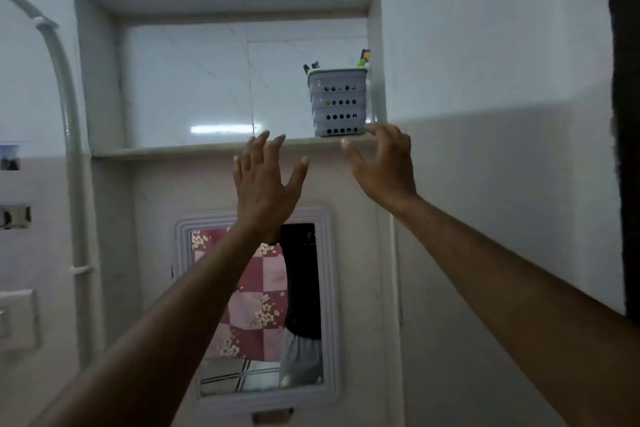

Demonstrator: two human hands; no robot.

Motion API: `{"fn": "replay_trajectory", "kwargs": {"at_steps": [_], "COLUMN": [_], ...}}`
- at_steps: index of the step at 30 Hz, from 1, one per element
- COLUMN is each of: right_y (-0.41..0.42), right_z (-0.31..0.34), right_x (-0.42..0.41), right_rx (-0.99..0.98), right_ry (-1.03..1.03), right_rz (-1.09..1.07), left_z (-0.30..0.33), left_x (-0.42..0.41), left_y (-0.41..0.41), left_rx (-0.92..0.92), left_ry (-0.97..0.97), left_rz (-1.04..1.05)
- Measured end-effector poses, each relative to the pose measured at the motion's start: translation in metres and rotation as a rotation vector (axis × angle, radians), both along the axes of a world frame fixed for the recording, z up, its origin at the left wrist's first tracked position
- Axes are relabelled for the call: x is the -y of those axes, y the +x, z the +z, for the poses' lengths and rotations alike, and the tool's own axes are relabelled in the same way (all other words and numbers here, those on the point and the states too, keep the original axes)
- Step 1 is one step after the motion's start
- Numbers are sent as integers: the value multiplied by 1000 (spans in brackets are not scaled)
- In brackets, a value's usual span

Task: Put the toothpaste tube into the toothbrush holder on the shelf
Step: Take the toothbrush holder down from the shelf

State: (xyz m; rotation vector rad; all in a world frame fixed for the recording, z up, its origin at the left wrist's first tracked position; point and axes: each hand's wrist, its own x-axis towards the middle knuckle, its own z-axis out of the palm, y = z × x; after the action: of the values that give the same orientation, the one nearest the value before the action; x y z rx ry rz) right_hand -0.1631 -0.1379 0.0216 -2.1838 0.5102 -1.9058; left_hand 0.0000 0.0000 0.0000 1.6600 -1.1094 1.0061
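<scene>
A grey perforated toothbrush holder [338, 102] stands at the right end of a recessed wall shelf [173, 151]. Coloured tips poke out of its top at the left [311, 66] and right [364, 57]; I cannot tell which of them is the toothpaste tube. My left hand [266, 180] is raised below the shelf edge, fingers spread, holding nothing. My right hand [381, 163] is raised just below and right of the holder, fingers apart and empty, its fingertips near the holder's base.
A framed mirror [258, 308] hangs on the wall below the shelf. A white pipe [74, 149] runs down the wall at left, with a white switch plate [17, 319] lower left. A dark edge [623, 114] borders the right side.
</scene>
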Motion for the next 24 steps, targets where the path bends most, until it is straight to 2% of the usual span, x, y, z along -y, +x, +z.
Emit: {"fn": "replay_trajectory", "kwargs": {"at_steps": [7, 11, 19, 24], "right_y": [40, 65, 86, 67], "right_z": [45, 53, 53, 45], "right_x": [25, 29, 26, 14], "right_rx": [30, 37, 120, 194], "right_ry": [-2, 9, 60, 29], "right_rz": [5, 3, -30, -10], "left_z": [41, 39, 34, 33], "left_x": [42, 56, 65, 59], "left_y": [35, 55, 68, 66], "left_rx": [26, 94, 195, 167], "left_ry": [57, 40, -42, -22], "left_rz": [127, 200, 212, 174]}}
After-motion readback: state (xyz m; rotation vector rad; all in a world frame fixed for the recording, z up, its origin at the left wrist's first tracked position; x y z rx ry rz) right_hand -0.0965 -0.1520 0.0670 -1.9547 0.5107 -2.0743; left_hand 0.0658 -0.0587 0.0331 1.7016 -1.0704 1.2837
